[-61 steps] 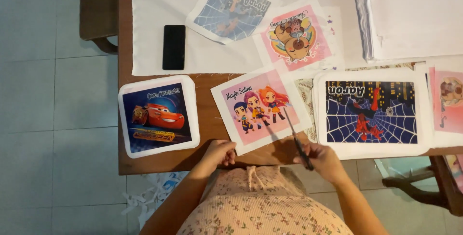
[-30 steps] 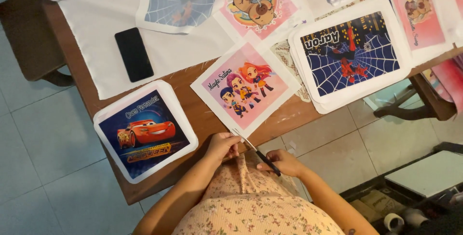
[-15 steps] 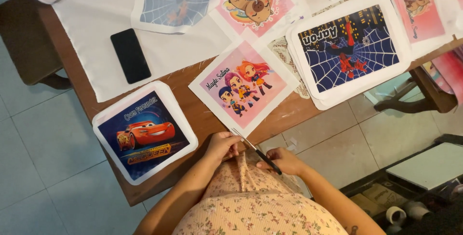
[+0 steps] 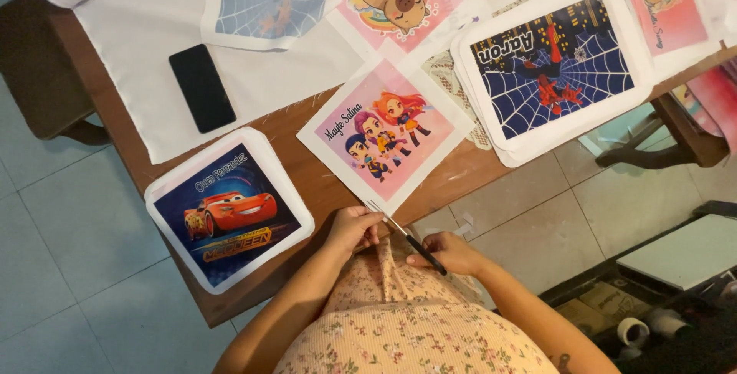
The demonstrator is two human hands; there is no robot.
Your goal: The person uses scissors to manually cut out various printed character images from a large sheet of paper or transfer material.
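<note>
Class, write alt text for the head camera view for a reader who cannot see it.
A person's right hand holds small scissors at the edge of a pink printed cartoon fabric panel, left hand beside it. A red-car panel, phone and web-pattern panel lie on the wooden table.

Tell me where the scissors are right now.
In the head view, the scissors sit low and centre, held in the right hand, tips near the left hand at the bottom corner of the pink cartoon-girls print.
</note>
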